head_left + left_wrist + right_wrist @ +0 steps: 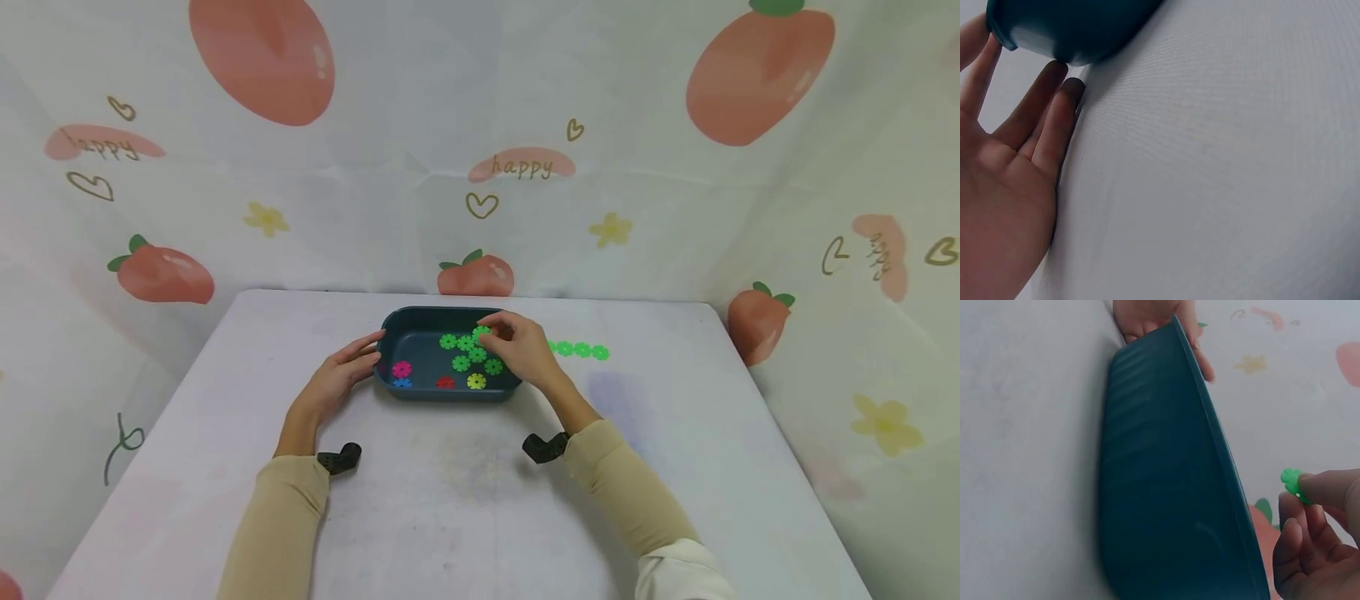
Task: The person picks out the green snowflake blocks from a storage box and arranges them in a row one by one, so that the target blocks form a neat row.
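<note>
1. Tray (450,395) on table (435,517), right of the left fingers (1057,128), touching them;
2. flower discs (461,363) in tray, mostly between left and right fingers (501,317);
3. another disc (1289,479) in the right fingers;
4. disc row (583,350) on table, right of the right fingers.

We see even, soft light over the bench (450,525), a faint shadow beside the right sleeve (630,492), and dimmer, greyer, softer wrist views.
</note>
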A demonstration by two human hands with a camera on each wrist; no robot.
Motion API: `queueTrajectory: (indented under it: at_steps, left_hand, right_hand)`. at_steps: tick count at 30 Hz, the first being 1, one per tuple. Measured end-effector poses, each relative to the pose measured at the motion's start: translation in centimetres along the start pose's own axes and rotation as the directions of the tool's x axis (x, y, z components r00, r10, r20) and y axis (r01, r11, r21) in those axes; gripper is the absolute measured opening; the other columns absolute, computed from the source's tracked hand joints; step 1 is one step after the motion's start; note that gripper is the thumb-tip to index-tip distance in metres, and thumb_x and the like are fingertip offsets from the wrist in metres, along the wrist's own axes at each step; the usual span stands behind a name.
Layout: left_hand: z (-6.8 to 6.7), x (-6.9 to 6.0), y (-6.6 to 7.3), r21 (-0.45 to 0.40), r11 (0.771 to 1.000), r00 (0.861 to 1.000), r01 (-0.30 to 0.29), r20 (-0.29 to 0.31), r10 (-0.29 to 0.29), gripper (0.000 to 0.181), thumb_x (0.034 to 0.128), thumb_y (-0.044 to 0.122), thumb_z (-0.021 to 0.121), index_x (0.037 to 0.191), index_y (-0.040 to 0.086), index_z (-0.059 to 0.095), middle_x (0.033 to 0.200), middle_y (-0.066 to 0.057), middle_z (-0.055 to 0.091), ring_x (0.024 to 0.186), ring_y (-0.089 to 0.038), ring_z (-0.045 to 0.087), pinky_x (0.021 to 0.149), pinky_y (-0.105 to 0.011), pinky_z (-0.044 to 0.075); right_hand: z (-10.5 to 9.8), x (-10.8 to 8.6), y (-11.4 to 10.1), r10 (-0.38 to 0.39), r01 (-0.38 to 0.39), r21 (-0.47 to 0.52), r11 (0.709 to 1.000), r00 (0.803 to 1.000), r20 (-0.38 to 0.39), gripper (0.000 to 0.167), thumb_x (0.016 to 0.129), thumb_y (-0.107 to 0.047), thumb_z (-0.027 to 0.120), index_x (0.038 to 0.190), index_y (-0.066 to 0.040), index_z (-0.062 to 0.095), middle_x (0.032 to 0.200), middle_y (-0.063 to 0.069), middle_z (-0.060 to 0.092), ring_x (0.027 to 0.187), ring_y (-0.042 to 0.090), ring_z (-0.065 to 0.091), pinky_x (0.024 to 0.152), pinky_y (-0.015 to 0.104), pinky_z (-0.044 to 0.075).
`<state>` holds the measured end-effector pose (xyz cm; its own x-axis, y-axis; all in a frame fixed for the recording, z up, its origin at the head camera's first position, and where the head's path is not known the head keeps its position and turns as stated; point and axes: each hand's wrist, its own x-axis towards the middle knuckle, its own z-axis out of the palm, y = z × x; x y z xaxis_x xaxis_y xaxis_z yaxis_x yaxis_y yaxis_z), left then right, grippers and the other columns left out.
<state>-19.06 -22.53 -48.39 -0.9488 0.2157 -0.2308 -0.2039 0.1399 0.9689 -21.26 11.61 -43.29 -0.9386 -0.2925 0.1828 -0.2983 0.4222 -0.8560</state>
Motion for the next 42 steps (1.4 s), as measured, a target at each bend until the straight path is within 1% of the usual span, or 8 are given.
queueTrajectory:
  at_steps: [10,18,21,23,27,32,37,42]
  left_hand:
    - [-0.2,-0.1,-0.1,0.003,1.000,1.000,0.007,-0.002,-0.007,0.060,0.1030,0.038,0.060,0.158,0.025,0.040,0.164,-0.009,0.036,0.145,-0.018,0.042,0.123,-0.036,0.034]
    - [-0.4,-0.2,-0.3,0.002,1.000,1.000,0.006,-0.004,-0.006,0.060,0.1025,0.040,0.061,0.157,0.026,0.041,0.163,-0.008,0.037,0.135,-0.005,0.048,0.110,-0.018,0.042]
    - [-0.4,-0.2,-0.4,0.001,1.000,1.000,0.008,-0.004,-0.008,0.060,0.1023,0.040,0.061,0.157,0.026,0.041,0.164,-0.008,0.037,0.137,-0.007,0.047,0.112,-0.020,0.041]
    - [-0.4,-0.2,-0.3,0.002,1.000,1.000,0.014,-0.007,-0.014,0.061,0.1020,0.040,0.061,0.157,0.026,0.041,0.164,-0.008,0.037,0.137,-0.008,0.047,0.114,-0.024,0.039]
    - [-0.3,-0.3,-0.3,0.000,1.000,1.000,0.024,-0.015,-0.024,0.060,0.1023,0.040,0.061,0.157,0.027,0.041,0.164,-0.007,0.037,0.138,-0.009,0.046,0.117,-0.028,0.038]
    - [-0.3,-0.2,-0.2,-0.008,1.000,1.000,0.022,-0.015,-0.022,0.060,0.1022,0.040,0.061,0.157,0.026,0.041,0.164,-0.007,0.037,0.142,-0.014,0.044,0.121,-0.034,0.035]
    - [-0.1,-0.1,-0.1,-0.011,1.000,1.000,0.021,-0.008,-0.021,0.061,0.1015,0.041,0.062,0.157,0.026,0.041,0.164,-0.007,0.037,0.146,-0.020,0.043,0.124,-0.039,0.031]
    - [0.0,-0.1,0.1,-0.024,1.000,1.000,0.015,-0.005,-0.015,0.061,0.1022,0.039,0.061,0.158,0.024,0.040,0.164,-0.008,0.036,0.147,-0.021,0.041,0.125,-0.039,0.031]
  right_hand:
    - [-1.7,-1.1,1.4,0.067,-0.067,0.001,0.998,0.994,-0.084,0.027,0.097,-0.017,0.071,0.122,-0.008,0.072,0.094,0.009,0.062,0.083,0.021,0.063,0.066,0.022,0.048]
    - [-3.4,-1.6,3.0,0.167,-0.158,0.075,0.985,0.977,-0.131,0.027,0.097,-0.018,0.069,0.122,-0.009,0.072,0.100,0.012,0.064,0.092,0.033,0.069,0.073,0.022,0.057]
    - [-4.0,-1.9,3.6,0.186,-0.170,0.113,0.979,0.971,-0.152,0.028,0.097,-0.017,0.069,0.122,-0.007,0.072,0.102,0.014,0.066,0.092,0.033,0.070,0.072,0.019,0.057]
    - [-4.4,-2.0,4.1,0.186,-0.167,0.118,0.979,0.967,-0.173,0.028,0.097,-0.017,0.070,0.122,-0.005,0.072,0.102,0.015,0.067,0.089,0.026,0.070,0.071,0.018,0.057]
    - [-5.1,-2.4,4.8,0.182,-0.165,0.090,0.982,0.958,-0.224,0.027,0.097,-0.017,0.070,0.121,-0.005,0.072,0.102,0.016,0.068,0.083,0.011,0.066,0.069,0.015,0.055]
    - [-6.0,-3.2,5.7,0.202,-0.196,0.051,0.979,0.946,-0.252,0.024,0.097,-0.016,0.069,0.119,-0.007,0.072,0.102,0.015,0.067,0.083,0.007,0.063,0.069,0.014,0.054]
    - [-7.1,-3.9,6.8,0.239,-0.234,0.052,0.971,0.933,-0.269,0.025,0.098,-0.016,0.068,0.121,-0.007,0.071,0.105,0.014,0.068,0.084,0.008,0.066,0.069,0.014,0.055]
    - [-8.3,-4.5,7.7,0.289,-0.281,0.070,0.957,0.910,-0.296,0.026,0.098,-0.017,0.067,0.121,-0.007,0.071,0.103,0.009,0.067,0.088,0.020,0.069,0.068,0.018,0.055]
